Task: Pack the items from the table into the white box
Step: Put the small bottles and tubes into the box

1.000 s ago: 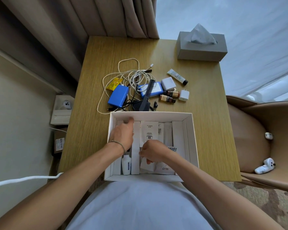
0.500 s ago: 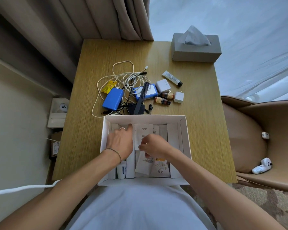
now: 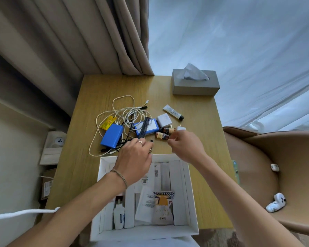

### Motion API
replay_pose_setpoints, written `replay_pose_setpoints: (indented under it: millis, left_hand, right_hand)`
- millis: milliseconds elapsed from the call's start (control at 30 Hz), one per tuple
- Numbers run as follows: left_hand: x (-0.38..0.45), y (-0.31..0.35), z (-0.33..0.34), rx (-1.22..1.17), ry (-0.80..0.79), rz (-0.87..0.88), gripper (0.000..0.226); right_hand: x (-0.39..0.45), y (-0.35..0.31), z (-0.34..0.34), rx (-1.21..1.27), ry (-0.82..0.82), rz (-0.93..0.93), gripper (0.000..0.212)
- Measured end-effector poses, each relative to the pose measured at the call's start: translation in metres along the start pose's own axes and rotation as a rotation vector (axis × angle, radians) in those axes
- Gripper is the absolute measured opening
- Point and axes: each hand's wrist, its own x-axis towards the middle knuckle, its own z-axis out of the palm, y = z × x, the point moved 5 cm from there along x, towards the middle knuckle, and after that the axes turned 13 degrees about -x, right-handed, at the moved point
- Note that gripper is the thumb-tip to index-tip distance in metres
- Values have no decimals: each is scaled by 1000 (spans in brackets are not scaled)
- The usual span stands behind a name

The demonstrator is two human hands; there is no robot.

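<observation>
The white box (image 3: 143, 233) lies open at the table's near edge and holds a small white bottle (image 3: 119, 216), paper packets (image 3: 163, 206) and white dividers. Beyond it lie white cables (image 3: 127, 112), a blue case (image 3: 111, 136), a black comb (image 3: 145, 128) on a blue-and-white pack (image 3: 151, 129), a white charger (image 3: 163, 120), a white plug (image 3: 181, 128), a tube (image 3: 173, 112), a yellow sachet (image 3: 108, 122) and two brown bottles (image 3: 161, 135). My left hand (image 3: 135, 157) hovers over black parts at the comb's near end, fingers curled down. My right hand (image 3: 185, 146) has its fingertips at the nearer brown bottle's cap.
A grey tissue box (image 3: 194, 84) stands at the table's far right corner. Curtains hang behind the table. A tan chair (image 3: 275, 175) to the right carries a white toy (image 3: 275, 205). Small cartons (image 3: 52, 148) sit on the floor to the left.
Both hands have left the inside of the box and moved forward over its far wall to the loose items. The view has tilted upward.
</observation>
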Motion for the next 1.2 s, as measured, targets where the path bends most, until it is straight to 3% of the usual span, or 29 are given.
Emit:
replay_pose_setpoints:
  millis: [167,300,533,833,933,1067,1200]
  left_hand:
    - [36,-9,7,-83,-36,-77,15]
    - [54,-19,17,-122,-117,-178,20]
    - [62,-38,35,-190,-230,-375,24]
    - [65,-47,47,-174,-265,-451,24]
    - [71,-46,53,-154,-284,-438,24]
    - [82,-44,69,-76,-331,-384,26]
    - [98,-40,87,-10,-389,-304,35]
  right_hand:
    - [55,19,4,-28,45,1,25]
    - [93,18,26,-206,53,-128,30]
    - [130,18,59,-560,-10,-244,15]
    - [144,17,78,-735,-58,-305,6]
    - [142,21,74,-667,-26,-286,10]
    - [137,36,62,-381,23,-172,28]
    - [119,52,48,-60,39,-65,23]
